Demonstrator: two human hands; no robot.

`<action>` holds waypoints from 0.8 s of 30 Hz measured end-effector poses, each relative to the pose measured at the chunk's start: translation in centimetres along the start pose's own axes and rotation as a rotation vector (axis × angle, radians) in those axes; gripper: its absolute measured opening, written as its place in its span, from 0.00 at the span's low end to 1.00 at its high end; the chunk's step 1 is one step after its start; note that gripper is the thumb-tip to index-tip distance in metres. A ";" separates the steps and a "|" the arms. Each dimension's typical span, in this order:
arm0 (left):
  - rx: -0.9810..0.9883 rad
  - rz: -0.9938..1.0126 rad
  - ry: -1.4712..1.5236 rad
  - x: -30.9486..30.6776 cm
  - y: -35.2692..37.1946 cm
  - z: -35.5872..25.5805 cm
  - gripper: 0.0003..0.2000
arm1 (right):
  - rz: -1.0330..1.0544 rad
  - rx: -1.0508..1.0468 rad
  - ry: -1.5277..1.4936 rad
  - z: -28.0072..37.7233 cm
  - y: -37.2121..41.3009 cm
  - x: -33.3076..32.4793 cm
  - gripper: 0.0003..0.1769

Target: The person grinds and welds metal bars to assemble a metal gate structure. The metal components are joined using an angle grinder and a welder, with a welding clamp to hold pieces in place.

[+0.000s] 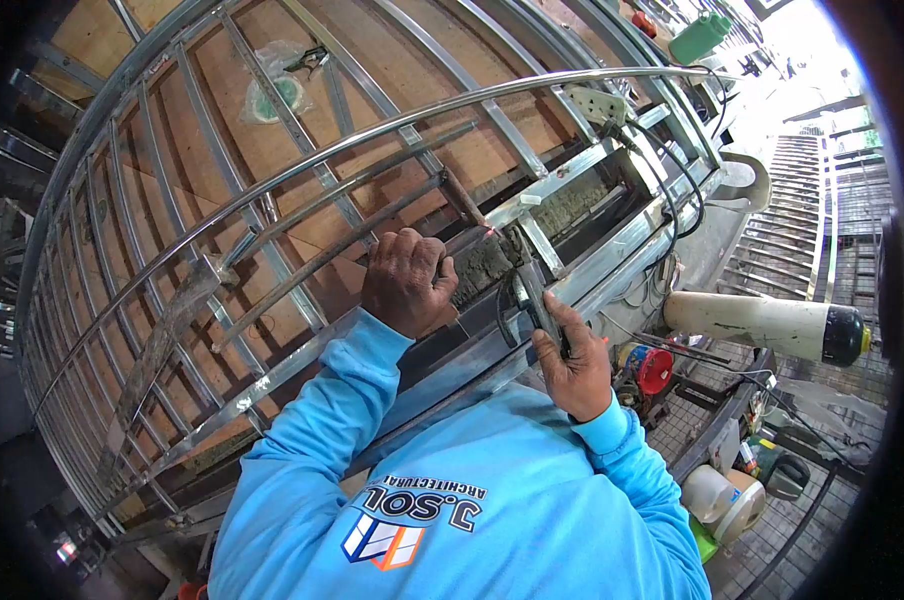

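Observation:
My left hand (pixel 408 284) is closed in a fist over the edge of the metal frame (pixel 427 385), beside a rough, dark, crusted block (pixel 484 268). What its fingers grip is hidden. My right hand (pixel 575 362) wraps round a dark-handled tool (pixel 544 312) with a grey metal upper part, thumb and fingers along its sides. The tool's top reaches the right end of the crusted block. A short brown rod (pixel 462 200) slants down toward the block, with a small red spot near its lower end.
A curved polished tube (pixel 342 155) crosses above the barred frame. Loose rods and a rusty flat strip (pixel 162 340) lie on the bars. Black cables (pixel 684 190) hang at right, near a pale cylinder (pixel 747 318), a red spool (pixel 650 370) and plastic containers (pixel 737 505).

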State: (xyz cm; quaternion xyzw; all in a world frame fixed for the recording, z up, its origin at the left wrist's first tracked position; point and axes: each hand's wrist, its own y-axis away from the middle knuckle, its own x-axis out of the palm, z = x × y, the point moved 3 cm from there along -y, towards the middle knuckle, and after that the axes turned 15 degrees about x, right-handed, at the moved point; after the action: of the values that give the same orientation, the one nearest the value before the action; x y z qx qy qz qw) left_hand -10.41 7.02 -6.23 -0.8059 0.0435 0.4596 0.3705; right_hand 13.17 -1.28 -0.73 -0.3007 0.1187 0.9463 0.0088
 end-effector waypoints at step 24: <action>0.042 0.027 -0.074 -1.1 1.1 0.4 0.15 | -0.108 0.057 -0.128 -1.5 -1.2 -1.4 0.27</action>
State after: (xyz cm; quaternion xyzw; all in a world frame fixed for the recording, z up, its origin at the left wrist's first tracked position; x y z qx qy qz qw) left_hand -11.72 6.19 -6.12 -0.7799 0.0502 0.4930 0.3824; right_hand 15.30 -0.36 -1.37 -0.2452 0.1282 0.9579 0.0761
